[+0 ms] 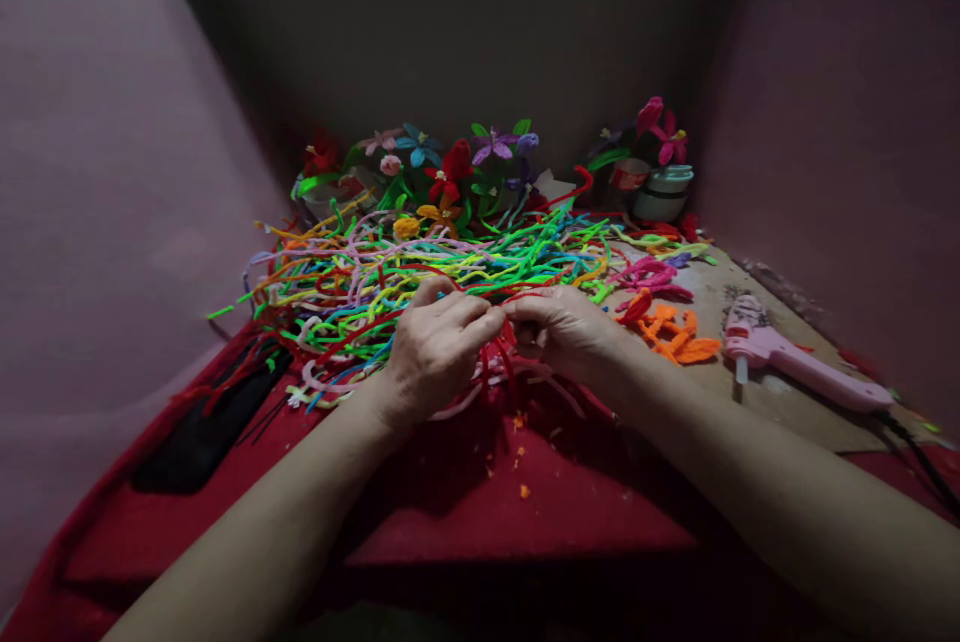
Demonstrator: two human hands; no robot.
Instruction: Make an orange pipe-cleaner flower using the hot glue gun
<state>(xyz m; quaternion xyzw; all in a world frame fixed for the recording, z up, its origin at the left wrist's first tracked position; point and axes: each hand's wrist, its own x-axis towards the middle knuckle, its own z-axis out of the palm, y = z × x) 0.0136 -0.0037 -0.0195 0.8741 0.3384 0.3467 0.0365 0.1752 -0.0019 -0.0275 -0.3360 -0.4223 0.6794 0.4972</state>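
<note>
My left hand (448, 342) and my right hand (559, 320) meet over the front edge of a large pile of colourful pipe cleaners (465, 267). Both are closed, their fingertips pinching red pipe cleaners (510, 362) between them. Red strands hang down below the fingertips. The exact shape of the held piece is partly hidden by my fingers. Pink strands curve beneath my hands. Just right of my right hand lie orange looped pieces (675, 334), with magenta ones (651, 277) behind them.
A pink glue gun (806, 362) with a black cord rests on a board (795, 422) at the right. A black flat object (206, 427) lies at the left. Fuzzy flowers (448, 172) and a lidded jar (664, 192) stand at the back. Orange scraps dot the red cloth (540, 512).
</note>
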